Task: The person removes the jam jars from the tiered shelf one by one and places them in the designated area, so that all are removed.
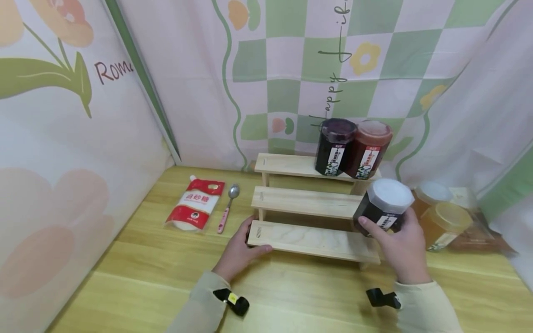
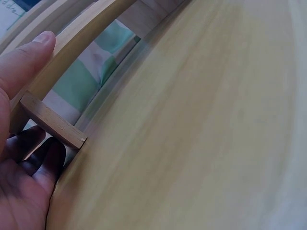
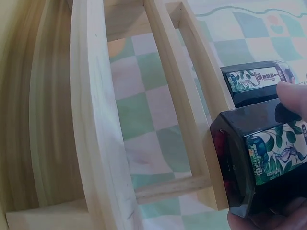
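Observation:
My left hand point(image 1: 238, 254) grips the left end of the lowest step of a three-step wooden rack point(image 1: 312, 238). In the left wrist view the thumb point(image 2: 29, 57) lies along the step, with the other fingers curled by the rack's leg point(image 2: 53, 120). My right hand point(image 1: 401, 249) holds a dark jar with a white lid point(image 1: 385, 206) over the right end of the rack. Up close in the right wrist view, this jar point(image 3: 235, 167) overlaps the middle step's end. On the top step, a dark purple jar point(image 1: 333, 148) and a reddish jar point(image 1: 368, 152) stand side by side.
Left of the rack lie a red and white sugar bag point(image 1: 195, 203) and a spoon with a pink handle point(image 1: 226, 210). Behind my right hand stand amber jars point(image 1: 447, 224) and a brown package point(image 1: 479, 238). A checked curtain point(image 1: 316, 69) hangs behind the table.

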